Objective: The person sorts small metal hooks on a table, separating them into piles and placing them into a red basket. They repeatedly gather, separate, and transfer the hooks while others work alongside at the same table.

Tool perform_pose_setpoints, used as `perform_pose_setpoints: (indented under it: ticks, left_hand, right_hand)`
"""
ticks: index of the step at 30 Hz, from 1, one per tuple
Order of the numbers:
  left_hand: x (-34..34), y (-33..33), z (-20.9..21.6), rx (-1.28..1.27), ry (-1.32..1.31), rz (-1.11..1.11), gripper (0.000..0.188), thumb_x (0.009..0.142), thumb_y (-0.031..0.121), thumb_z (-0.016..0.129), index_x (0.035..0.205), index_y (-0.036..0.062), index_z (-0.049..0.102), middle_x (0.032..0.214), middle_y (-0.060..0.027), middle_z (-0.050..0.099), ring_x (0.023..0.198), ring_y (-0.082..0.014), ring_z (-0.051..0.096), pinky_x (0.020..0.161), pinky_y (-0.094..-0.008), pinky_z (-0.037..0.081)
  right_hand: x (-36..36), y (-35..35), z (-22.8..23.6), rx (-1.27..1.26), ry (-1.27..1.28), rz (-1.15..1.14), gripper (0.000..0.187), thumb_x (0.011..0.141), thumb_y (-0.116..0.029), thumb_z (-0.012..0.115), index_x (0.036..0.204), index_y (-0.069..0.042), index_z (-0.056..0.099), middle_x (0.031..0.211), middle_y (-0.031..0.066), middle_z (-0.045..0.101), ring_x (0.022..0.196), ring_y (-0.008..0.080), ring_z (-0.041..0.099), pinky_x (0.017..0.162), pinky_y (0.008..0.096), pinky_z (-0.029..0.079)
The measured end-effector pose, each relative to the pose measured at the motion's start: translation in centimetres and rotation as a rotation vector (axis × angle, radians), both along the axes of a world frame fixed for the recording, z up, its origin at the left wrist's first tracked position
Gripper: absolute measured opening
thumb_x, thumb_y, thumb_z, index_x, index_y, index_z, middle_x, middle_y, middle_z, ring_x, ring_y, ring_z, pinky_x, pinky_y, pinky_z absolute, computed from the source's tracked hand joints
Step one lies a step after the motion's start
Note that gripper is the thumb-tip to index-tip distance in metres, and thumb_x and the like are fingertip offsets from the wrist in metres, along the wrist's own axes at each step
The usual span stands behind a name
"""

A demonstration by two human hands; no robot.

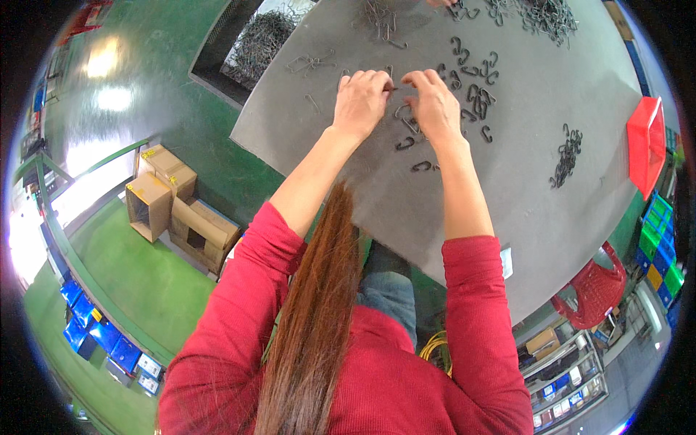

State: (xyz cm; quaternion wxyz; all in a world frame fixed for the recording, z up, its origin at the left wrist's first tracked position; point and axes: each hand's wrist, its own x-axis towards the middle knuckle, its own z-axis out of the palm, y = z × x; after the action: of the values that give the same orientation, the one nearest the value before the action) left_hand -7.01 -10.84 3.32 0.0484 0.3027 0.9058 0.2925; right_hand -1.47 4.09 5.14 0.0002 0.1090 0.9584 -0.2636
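Note:
On the grey tabletop (522, 225), my left hand (360, 103) is closed in a pinch. A small dark piece of bent wire shows at its fingertips, its full shape hidden by the fingers. My right hand (436, 109) hovers just beside it, fingers curved, with a gap between forefinger and thumb and nothing visible in it. Dark metal hooks (478, 101) lie scattered around and beyond the right hand. A few thin, lighter wire pieces (312, 63) rest on the table to the left of my left hand.
A separate pile of hooks (565, 156) lies at the right. Heaps of hooks (549, 20) sit at the far side, near another person's hand (440, 3). A bin of wire pieces (261, 45) adjoins the table's left edge. A red tray (645, 145) and red chair (596, 286) stand right.

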Motion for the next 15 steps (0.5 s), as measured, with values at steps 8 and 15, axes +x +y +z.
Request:
perform_pose_setpoints:
  ticks: [8,15]
  left_hand:
    - [0.3,-3.1,1.7,0.202,-0.753,0.411,0.02,0.079,0.018,0.069,0.093,0.0037,0.069,0.081,-0.0057,0.069,0.072,-0.0118,0.064,0.067,-0.026,0.05]
    - [5.5,-1.8,1.5,0.3,-0.684,0.201,0.017,0.085,0.012,0.06,0.096,0.004,0.069,0.081,-0.0039,0.067,0.07,-0.01,0.059,0.067,-0.0257,0.048]
  right_hand:
    - [1.4,3.6,-1.2,0.038,-0.053,-0.368,0.015,0.08,-0.023,0.066,0.092,-0.013,0.064,0.095,0.0058,0.061,0.084,0.0281,0.062,0.071,0.0398,0.049]
    - [-0.8,1.9,-1.2,-0.147,-0.06,-0.189,0.018,0.081,-0.023,0.066,0.087,-0.007,0.063,0.088,0.0111,0.062,0.082,0.0279,0.061,0.072,0.0385,0.048]
